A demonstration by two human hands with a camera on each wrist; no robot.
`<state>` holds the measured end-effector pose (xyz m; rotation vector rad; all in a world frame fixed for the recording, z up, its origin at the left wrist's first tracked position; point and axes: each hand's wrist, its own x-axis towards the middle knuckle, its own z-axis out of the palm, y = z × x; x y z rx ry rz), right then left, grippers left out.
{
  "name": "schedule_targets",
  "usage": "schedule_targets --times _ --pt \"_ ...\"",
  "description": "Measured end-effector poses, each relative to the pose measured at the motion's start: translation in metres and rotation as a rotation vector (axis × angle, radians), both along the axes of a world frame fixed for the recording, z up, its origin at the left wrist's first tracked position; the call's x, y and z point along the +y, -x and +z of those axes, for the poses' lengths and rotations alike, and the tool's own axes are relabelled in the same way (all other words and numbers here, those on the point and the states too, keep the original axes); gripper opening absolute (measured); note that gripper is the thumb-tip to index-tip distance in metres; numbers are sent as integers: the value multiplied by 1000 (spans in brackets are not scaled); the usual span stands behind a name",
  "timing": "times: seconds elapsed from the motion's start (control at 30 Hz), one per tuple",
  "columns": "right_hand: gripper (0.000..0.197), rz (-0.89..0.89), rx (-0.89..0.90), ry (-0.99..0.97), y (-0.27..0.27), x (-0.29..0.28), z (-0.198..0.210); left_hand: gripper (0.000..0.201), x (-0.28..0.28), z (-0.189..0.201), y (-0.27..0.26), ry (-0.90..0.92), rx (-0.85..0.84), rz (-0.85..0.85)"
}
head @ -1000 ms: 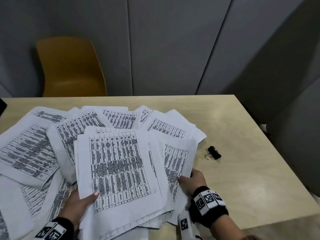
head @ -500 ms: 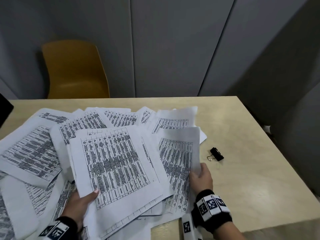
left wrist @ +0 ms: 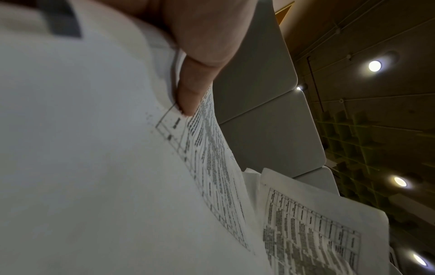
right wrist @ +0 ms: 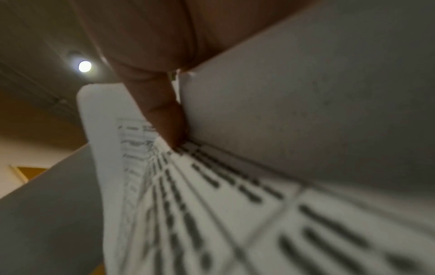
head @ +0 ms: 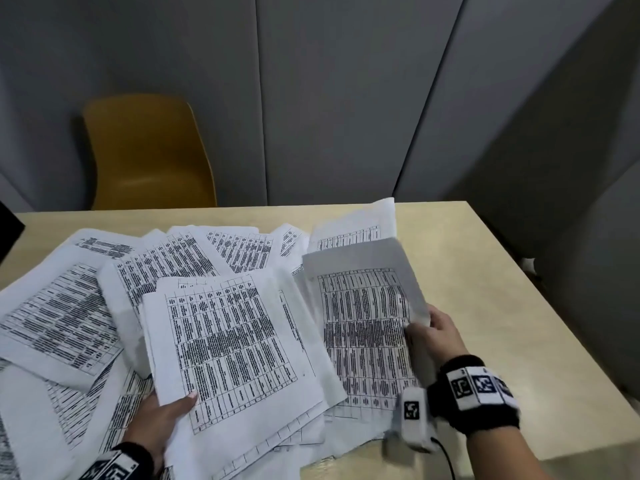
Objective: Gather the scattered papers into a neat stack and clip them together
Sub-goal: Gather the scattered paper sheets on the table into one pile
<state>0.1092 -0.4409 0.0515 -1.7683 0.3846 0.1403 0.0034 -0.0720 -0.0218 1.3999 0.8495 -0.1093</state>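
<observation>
Many printed sheets lie fanned across the wooden table (head: 485, 306). My left hand (head: 173, 410) grips the near-left corner of the central sheaf (head: 228, 344), thumb on top and fingers underneath; the left wrist view shows that thumb (left wrist: 193, 89) pressing on the printed page (left wrist: 94, 167). My right hand (head: 424, 323) pinches the right edge of a few sheets (head: 363, 323) and holds them lifted and tilted toward the middle. In the right wrist view its thumb (right wrist: 164, 115) lies against the raised paper (right wrist: 212, 204). No binder clip shows in any view; the lifted sheets cover the spot to their right.
More loose sheets (head: 62, 317) spread to the left and reach the near edge. A yellow chair (head: 145, 150) stands behind the table against grey wall panels. A dark object (head: 8, 226) pokes in at the left edge. Bare table runs along the right side.
My right hand has slid right and up, raising the right-hand sheets off the table and tilting them inward. The black binder clip is now out of sight. My left hand keeps its hold.
</observation>
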Motion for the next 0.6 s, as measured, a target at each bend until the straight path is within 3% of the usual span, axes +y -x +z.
schedule_targets --times 0.1,0.2,0.47,0.6 --pt "42 39 -23 -257 -4 -6 15 46 -3 -1 -3 -39 14 -4" --pt "46 145 -72 -285 -6 -4 21 41 -1 -6 -3 -107 38 10" --pt "29 176 -251 -550 -13 13 58 41 1 -10 1 -233 73 -37" --pt "32 234 -325 -622 -18 32 82 38 3 -12 2 -285 72 -72"
